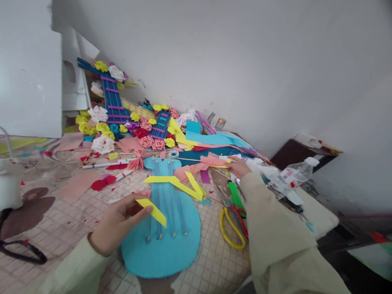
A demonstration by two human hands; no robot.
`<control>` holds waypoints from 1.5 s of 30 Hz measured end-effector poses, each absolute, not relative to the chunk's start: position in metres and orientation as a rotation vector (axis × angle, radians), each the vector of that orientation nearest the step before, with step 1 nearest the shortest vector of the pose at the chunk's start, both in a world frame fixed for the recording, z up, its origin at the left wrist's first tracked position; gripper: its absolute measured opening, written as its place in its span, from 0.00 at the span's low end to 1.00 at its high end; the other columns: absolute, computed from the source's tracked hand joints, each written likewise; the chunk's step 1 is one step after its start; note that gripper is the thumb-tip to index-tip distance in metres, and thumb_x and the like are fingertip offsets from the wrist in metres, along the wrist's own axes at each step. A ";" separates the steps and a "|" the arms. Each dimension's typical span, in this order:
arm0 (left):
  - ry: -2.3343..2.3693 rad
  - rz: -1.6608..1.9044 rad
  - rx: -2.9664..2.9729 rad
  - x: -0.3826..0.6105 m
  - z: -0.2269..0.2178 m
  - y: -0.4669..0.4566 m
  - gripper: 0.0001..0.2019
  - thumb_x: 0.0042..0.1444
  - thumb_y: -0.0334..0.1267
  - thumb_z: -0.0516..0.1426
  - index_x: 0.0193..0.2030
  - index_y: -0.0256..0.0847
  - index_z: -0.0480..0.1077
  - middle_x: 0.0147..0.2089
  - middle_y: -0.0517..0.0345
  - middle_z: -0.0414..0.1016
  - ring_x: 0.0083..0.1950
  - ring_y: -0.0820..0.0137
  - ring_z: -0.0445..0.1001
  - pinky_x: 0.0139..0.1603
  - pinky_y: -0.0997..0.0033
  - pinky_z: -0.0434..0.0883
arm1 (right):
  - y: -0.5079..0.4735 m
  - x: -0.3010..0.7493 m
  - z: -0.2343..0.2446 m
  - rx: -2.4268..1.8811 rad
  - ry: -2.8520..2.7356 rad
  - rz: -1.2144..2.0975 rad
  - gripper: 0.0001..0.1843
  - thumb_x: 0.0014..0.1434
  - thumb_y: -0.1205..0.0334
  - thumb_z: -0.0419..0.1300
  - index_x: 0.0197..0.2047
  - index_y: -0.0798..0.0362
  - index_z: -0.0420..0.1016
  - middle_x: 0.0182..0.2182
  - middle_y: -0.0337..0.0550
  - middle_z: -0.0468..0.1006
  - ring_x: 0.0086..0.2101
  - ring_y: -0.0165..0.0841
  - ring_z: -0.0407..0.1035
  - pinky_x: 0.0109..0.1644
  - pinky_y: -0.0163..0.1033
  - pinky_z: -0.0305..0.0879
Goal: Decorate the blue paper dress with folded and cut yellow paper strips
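Pinched between the thumb and fingers of my left hand (122,220) is a short yellow paper strip (156,214), over a blue guitar-shaped cutout (160,257). Several strings run along the cutout's neck to small pegs on its round body. A folded yellow strip (161,179) lies across the neck. My right hand (238,167) reaches further back, its fingers closed at the edge of crumpled pink paper (197,167), where small bits of yellow show. What those fingers hold, if anything, is hard to make out. Below that sleeve lie scissors with yellow and red handles (233,229) and a green-handled tool (235,195).
Dark blue paper guitars (113,99) with paper flowers (103,144) crowd the back by the wall. A white glue gun (8,184) with a black cable stands at left. A plastic bottle (295,175) leans at right. Paper scraps litter the patterned tablecloth (85,215).
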State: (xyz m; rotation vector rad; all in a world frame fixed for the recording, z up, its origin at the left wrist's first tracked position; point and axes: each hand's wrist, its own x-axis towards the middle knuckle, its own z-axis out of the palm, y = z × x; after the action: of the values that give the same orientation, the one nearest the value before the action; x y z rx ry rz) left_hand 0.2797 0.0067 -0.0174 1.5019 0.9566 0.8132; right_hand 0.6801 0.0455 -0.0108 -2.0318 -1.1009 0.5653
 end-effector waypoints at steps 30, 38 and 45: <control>0.955 0.795 1.495 0.281 -0.015 0.005 0.16 0.41 0.47 0.59 0.34 0.39 0.67 0.32 0.54 0.75 0.37 0.63 0.72 0.40 0.64 0.69 | 0.051 0.665 0.002 -1.642 -0.821 0.952 0.16 0.59 0.60 0.53 0.49 0.56 0.64 0.45 0.46 0.69 0.41 0.34 0.67 0.42 0.45 0.67; 0.961 0.817 1.483 0.281 -0.016 0.006 0.16 0.40 0.47 0.59 0.33 0.39 0.68 0.31 0.57 0.74 0.35 0.64 0.72 0.37 0.66 0.69 | 0.061 0.674 0.014 -1.477 -0.671 1.032 0.15 0.59 0.60 0.53 0.48 0.55 0.65 0.45 0.46 0.69 0.40 0.34 0.67 0.42 0.44 0.67; 0.952 0.782 1.545 0.279 -0.021 0.008 0.16 0.42 0.47 0.58 0.34 0.39 0.67 0.31 0.55 0.75 0.36 0.62 0.73 0.38 0.64 0.70 | 0.058 0.673 0.013 -1.415 -0.565 1.081 0.14 0.59 0.61 0.53 0.48 0.55 0.65 0.45 0.45 0.69 0.40 0.33 0.68 0.41 0.44 0.67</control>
State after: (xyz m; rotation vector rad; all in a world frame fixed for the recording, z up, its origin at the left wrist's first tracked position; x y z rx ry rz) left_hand 0.2795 0.0077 -0.0205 1.5449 0.9525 0.7819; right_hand 0.6725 0.0584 0.0129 -1.4149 -0.5649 1.0805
